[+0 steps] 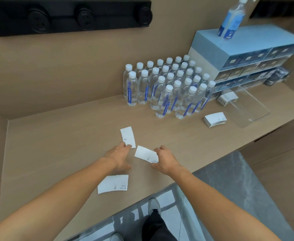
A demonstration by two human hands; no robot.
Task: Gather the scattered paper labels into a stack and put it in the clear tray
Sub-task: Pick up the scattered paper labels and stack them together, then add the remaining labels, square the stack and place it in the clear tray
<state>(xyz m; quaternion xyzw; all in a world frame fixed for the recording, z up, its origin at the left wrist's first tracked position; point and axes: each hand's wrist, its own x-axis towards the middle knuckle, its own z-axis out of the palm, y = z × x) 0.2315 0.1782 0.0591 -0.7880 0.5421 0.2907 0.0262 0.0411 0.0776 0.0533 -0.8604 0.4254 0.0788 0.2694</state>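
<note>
Nearest the person, toward the left of the worktop (55, 133), one loose label (113, 183) lies flat just behind the left wrist, its long axis running roughly across. Then comes the left hand (118, 156), fingers stretched forward and spread, its fingertips (127, 146) touching the near end of a second label (128, 137) that points away from the person, long axis nearly front to back; the grip is apart, pressing rather than pinching. Just right of that, the right hand (164, 160) has its grip clamped on a third label (146, 154), held at its right end and tilted toward the left hand. So the flat label lies straight ahead of the left fingers, and the left hand is plainly the nearer one to draw it in. Farther right, beyond the water bottles (169, 87), a gathered stack (215, 119) sits just beside the clear tray (257, 117), with another stack (227, 98) at the tray's far end.
</note>
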